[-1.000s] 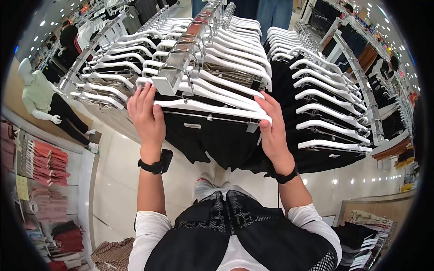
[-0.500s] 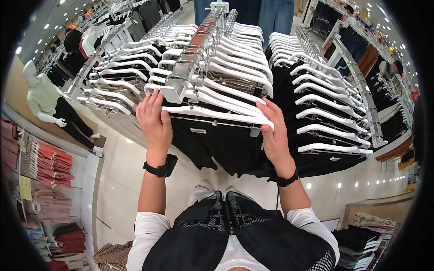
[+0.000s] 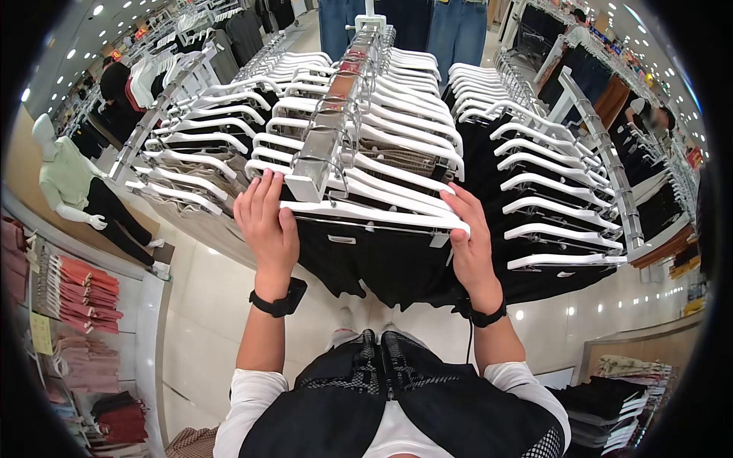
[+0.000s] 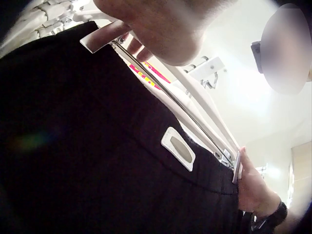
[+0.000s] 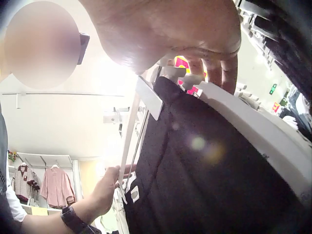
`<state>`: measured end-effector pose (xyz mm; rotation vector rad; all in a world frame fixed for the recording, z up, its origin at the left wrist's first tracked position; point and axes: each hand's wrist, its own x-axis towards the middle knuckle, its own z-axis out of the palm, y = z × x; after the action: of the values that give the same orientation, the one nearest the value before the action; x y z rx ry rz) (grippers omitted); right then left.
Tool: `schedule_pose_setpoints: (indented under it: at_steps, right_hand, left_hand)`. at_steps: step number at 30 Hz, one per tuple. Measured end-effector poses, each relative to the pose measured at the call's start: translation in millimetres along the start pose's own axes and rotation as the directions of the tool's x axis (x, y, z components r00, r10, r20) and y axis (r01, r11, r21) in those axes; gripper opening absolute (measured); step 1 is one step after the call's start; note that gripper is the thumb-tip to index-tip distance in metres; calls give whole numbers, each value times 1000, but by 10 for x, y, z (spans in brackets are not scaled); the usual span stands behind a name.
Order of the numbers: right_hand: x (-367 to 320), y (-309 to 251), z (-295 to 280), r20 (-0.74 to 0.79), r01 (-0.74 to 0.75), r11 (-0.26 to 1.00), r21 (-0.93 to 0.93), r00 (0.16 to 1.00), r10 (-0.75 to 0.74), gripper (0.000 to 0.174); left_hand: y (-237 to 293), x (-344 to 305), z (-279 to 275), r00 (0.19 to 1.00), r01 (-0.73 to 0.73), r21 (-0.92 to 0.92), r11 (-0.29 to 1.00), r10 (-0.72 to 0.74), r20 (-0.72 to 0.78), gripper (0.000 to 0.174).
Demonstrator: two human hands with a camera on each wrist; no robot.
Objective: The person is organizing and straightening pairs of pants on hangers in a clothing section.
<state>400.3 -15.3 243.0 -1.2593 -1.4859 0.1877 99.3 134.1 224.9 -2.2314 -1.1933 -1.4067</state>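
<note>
In the head view, white hangers [image 3: 366,214] carrying black trousers [image 3: 397,263] hang at the near end of the middle rail. My left hand [image 3: 269,235] grips their left ends, fingers over the top and thumb in front. At the right ends, my right hand [image 3: 475,248] holds on in the same way. The left wrist view shows a metal clip [image 4: 103,37] beside my left palm [image 4: 165,29] and a pale label [image 4: 178,148] on the dark cloth. In the right wrist view, fingers [image 5: 228,73] of my right hand bend behind the hangers.
The middle rail [image 3: 330,126] ends between my hands. Side rails with more hangers stand left [image 3: 183,191] and right [image 3: 565,229]. A mannequin [image 3: 65,175] stands at far left, above folded pink and red clothes [image 3: 88,294]. Jeans [image 3: 458,34] hang beyond the rack.
Both hands have kept their hold on the hangers. In the head view, the hands and front hangers now appear lower and slightly farther right.
</note>
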Motion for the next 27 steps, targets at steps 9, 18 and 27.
schedule_pose_setpoints:
  at_steps: [9,18,27]
  right_hand:
    - [25,-7,12,-11,-24,1000,15,1000,24,73]
    - [34,-1,13,-25,-55,998,16,998,56,78]
    - [43,11,24,-44,-78,996,44,996,80,74]
  left_hand:
    - [-21,15,17,1000,-19,-24,1000,19,0,48]
    - [-35,45,-34,998,-46,-62,997,48,40,45]
    - [-61,27,-147,994,-57,-103,993,66,84,46]
